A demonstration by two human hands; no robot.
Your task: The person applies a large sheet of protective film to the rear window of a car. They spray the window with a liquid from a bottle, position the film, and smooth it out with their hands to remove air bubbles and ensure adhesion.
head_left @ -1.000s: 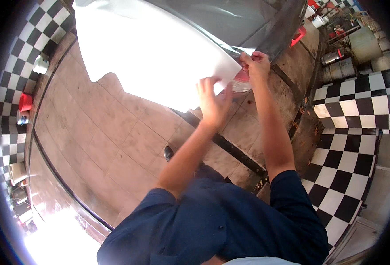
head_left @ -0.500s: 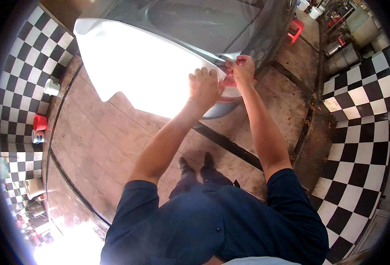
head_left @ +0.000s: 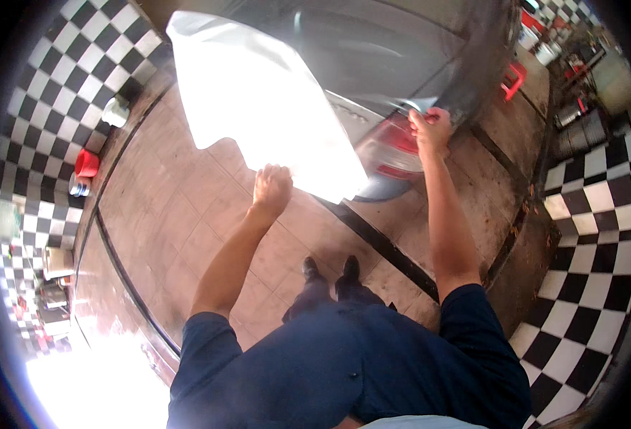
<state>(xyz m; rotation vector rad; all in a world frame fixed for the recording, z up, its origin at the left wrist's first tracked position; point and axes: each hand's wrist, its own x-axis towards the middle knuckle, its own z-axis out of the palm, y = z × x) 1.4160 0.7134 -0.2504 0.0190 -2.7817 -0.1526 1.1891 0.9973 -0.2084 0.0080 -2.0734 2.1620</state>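
A large white sheet (head_left: 258,100), its surface blown out by glare, stretches over the rear of a dark grey car (head_left: 373,64). My left hand (head_left: 272,189) is closed on the sheet's near edge, fingers curled over it. My right hand (head_left: 432,130) is pinched at the car's rear corner, just above the red taillight (head_left: 394,143). Something thin and shiny shows by its fingertips, but what it holds is too small to make out. Part of the taillight and the bumper below it show between the sheet and my right arm.
Brown floor tiles (head_left: 201,214) lie underfoot, crossed by a dark strip (head_left: 387,243). Along the left checkered wall (head_left: 65,79) stand a red bucket (head_left: 86,163) and a white bucket (head_left: 116,111). A red stool (head_left: 514,80) is beyond the car at right, near metal drums (head_left: 580,134).
My left hand has moved left, away from the taillight, along with the sheet's edge. More of the taillight and car rear is uncovered. My right hand stays at the car's corner.
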